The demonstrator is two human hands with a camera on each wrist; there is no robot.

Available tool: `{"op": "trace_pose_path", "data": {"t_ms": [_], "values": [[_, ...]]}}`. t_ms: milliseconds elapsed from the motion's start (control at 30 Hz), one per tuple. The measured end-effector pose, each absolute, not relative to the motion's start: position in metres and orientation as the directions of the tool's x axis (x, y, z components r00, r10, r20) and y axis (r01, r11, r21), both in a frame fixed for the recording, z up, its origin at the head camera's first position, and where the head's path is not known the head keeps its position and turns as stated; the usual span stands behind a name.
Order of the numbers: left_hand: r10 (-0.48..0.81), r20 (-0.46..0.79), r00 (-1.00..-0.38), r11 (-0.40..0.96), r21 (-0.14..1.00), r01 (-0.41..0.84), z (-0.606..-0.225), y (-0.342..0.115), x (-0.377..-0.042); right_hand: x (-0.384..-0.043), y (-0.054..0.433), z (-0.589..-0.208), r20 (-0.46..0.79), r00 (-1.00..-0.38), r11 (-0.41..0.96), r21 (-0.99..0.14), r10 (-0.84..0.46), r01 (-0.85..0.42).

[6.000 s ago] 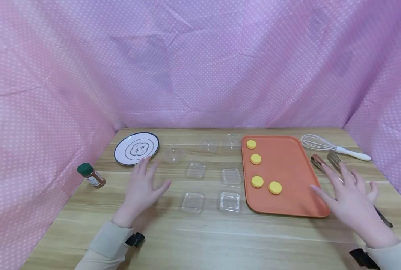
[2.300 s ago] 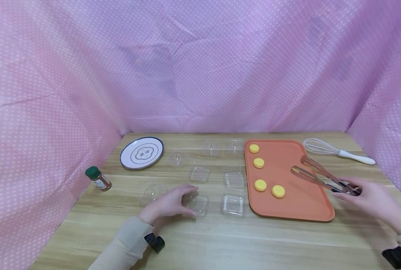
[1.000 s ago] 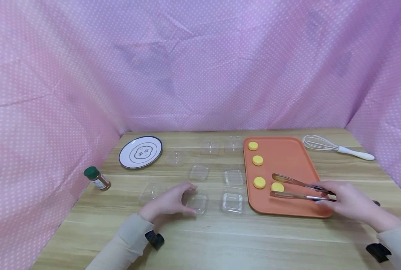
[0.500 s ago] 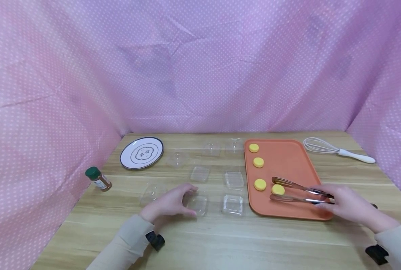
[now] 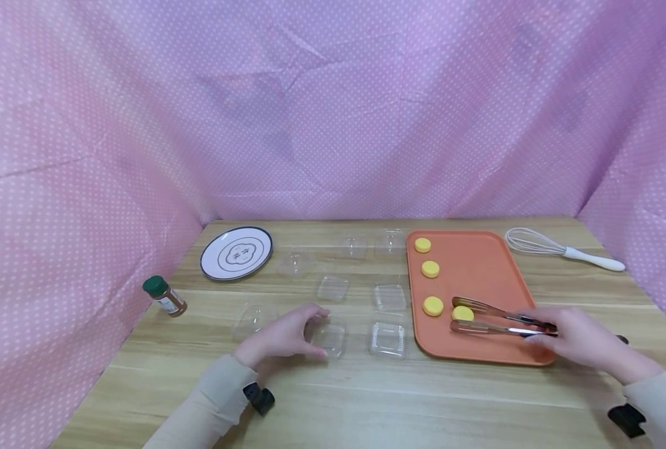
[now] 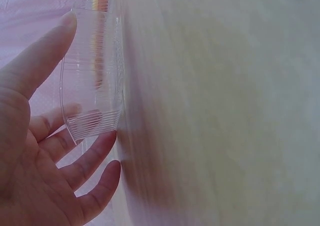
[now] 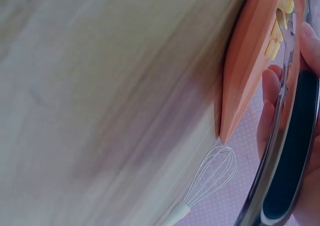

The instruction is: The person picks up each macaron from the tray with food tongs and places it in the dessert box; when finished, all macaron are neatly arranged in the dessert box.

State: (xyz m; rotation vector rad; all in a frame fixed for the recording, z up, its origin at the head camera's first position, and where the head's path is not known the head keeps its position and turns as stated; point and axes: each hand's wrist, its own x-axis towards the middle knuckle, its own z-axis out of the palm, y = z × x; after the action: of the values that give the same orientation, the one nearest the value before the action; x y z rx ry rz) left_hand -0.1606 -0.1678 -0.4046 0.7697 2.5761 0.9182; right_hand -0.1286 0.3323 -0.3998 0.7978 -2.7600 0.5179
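My right hand (image 5: 577, 343) grips a pair of metal tongs (image 5: 496, 329) by their dark handles, thumb and fingers on opposite sides. The tong tips lie on either side of a yellow round piece (image 5: 463, 313), like a small cake, on the orange tray (image 5: 498, 274). Three more yellow pieces sit along the tray's left side. My left hand (image 5: 282, 337) holds a clear plastic box (image 6: 92, 75) on the table, its thumb at one edge and fingertips at the opposite side. That box's domed lid (image 5: 254, 321) is partly behind the left hand.
Several clear plastic boxes, such as one ridged base (image 5: 388, 340), stand between left hand and tray. A white plate (image 5: 236, 253) and a green-capped spice jar (image 5: 165, 296) are at left. A whisk (image 5: 563, 249) lies right of the tray, and a pink dotted cloth (image 5: 333, 112) hangs behind.
Since the oldest frame, my right hand has picked up the tongs and brought them leftward around one yellow piece. Their tips have closed in slightly. My left hand has moved onto the plastic box.
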Motion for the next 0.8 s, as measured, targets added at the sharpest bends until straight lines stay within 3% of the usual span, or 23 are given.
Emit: {"op": "trace_pose_path", "data": {"t_ms": [433,800], "values": [[0.583,-0.095,-0.807,0.654,0.644,0.396,-0.4078,-0.1690,-0.1613,-0.1294,0.3354,-0.4001,0.346,-0.817,0.813,-0.206,-0.461,-0.545],[0.588,-0.083,-0.805,0.640,0.656,0.400,-0.4060,-0.1689,-0.1606,-0.1286,0.3332,-0.4018,0.380,-0.804,0.802,-0.214,-0.457,-0.557]]}}
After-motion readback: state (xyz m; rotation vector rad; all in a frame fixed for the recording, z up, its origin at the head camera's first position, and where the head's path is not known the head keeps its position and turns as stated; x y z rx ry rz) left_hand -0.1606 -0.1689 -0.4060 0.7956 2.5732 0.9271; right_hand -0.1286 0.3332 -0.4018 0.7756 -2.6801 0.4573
